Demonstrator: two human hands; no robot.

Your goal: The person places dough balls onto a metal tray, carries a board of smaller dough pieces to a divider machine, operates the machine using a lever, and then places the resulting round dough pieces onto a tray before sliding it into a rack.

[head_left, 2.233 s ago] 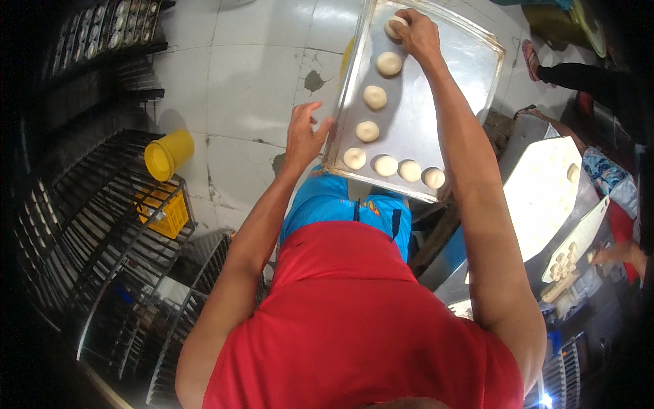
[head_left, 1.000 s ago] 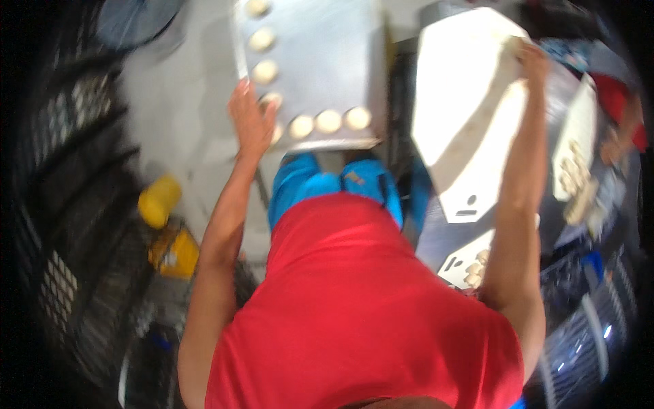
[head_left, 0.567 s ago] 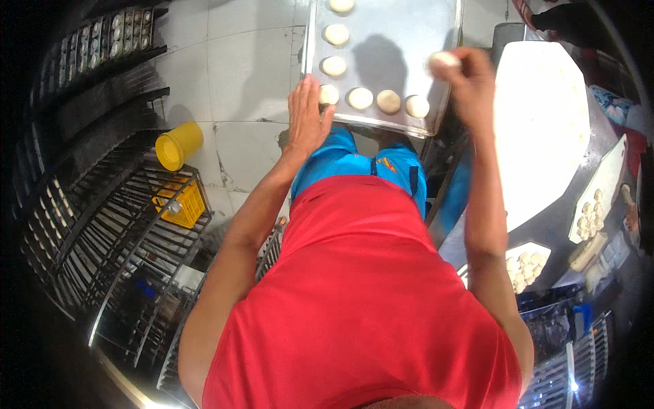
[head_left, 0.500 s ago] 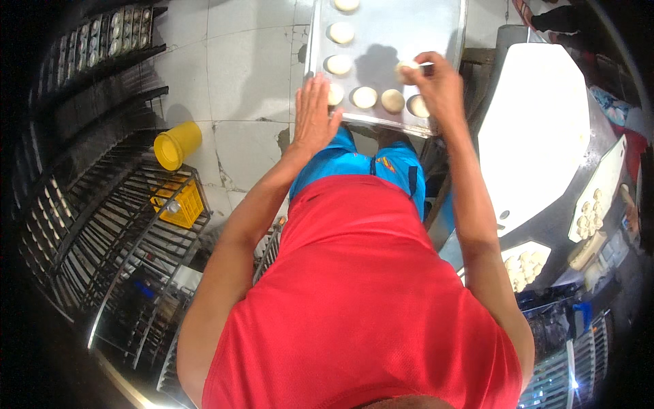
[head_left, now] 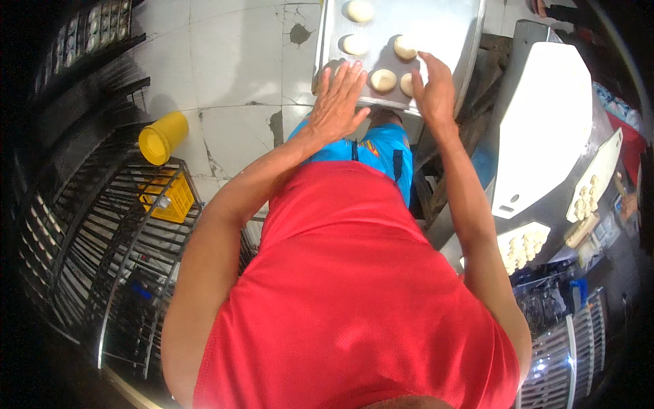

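R hand (head_left: 438, 95): upper ctr-right of frame, thumb + fingers held apart
dough ball (head_left: 405, 47): set on tray (head_left: 444, 27), just up-left of R fingertips, contact can't be told tbh
2nd ball (head_left: 407, 84): partly hidden by R thumb, same tray
L hand (head_left: 336, 112): top ctr, fingers spread flat, held at tray's lower-left corner
big white board (head_left: 545, 129): seen right side, smaller board (head_left: 603, 160) w/ dough bits (head_left: 586, 196) placed further right

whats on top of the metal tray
Several pale dough balls sit on the metal tray. The left hand and right hand block parts of its near side, so anything beneath them is hidden; its far end is out of frame.
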